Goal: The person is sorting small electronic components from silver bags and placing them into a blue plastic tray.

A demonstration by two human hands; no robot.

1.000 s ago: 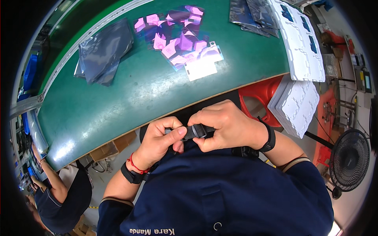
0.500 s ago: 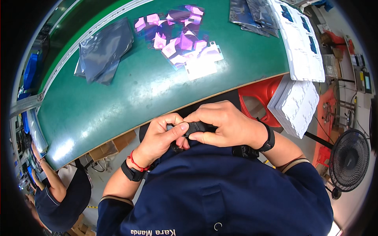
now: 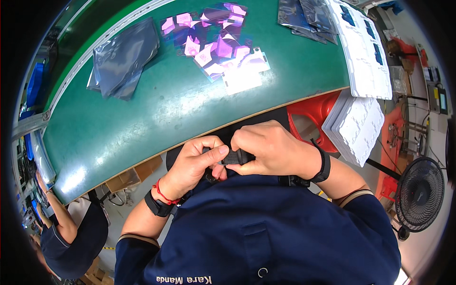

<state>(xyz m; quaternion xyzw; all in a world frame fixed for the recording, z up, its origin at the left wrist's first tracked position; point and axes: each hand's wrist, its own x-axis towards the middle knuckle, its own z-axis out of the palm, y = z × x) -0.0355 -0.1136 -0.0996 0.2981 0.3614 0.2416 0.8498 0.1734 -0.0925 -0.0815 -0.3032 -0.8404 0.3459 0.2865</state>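
In front of my waist, near the table's edge, both hands work on a black woven strap (image 3: 232, 157). My left hand (image 3: 192, 164) pinches the strap's left end between thumb and fingers. My right hand (image 3: 275, 148) is closed on its right part, with the index finger bent over the top and the thumb below. A small black piece (image 3: 210, 177) hangs beneath the left fingers; whether it is a buckle I cannot tell. My fingers hide much of the strap.
On the green table (image 3: 142, 128) lie dark glossy bags (image 3: 124, 59), purple reflective film pieces (image 3: 223, 47) and more bags (image 3: 304, 19). White trays (image 3: 361, 52) stand at right, more stacked (image 3: 354, 126) by a red stool (image 3: 311, 114). A fan (image 3: 420, 194) stands right; a co-worker (image 3: 71, 237) sits left.
My right index finger has curled back from the left thumb, and the right hand has shifted slightly on the strap, showing more webbing. The left hand keeps its pinch.
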